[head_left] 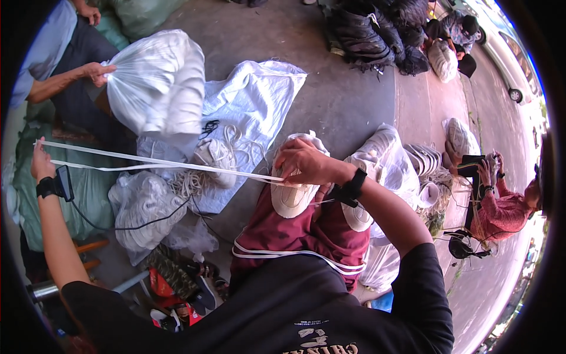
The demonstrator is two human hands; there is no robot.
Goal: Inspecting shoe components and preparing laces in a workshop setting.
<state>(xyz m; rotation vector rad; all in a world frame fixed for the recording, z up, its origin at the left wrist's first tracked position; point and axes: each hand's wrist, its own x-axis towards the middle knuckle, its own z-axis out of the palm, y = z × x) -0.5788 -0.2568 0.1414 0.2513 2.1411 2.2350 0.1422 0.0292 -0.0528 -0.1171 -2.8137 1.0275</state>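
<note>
A white shoelace [147, 158] is stretched in two strands from my left hand [41, 164], far out at the left, to a cream-white sneaker [289, 202] on my lap. The left fingers are closed on the lace's far end. My right hand [302, 162] lies over the sneaker's upper, its fingers curled at the lace where it meets the shoe. That hand hides much of the lacing. Just right of it stands another white sneaker [358, 219]. More white laces [300, 255] hang across my maroon-clad thighs.
At upper left a co-worker's hand [97, 73] grips a translucent bag [156, 82] of white shoes. A white sack [253, 97] lies on the floor beneath a loose shoe [215, 162] and tangled laces. Bagged shoes [147, 206] and a dark cable [159, 227] are at left.
</note>
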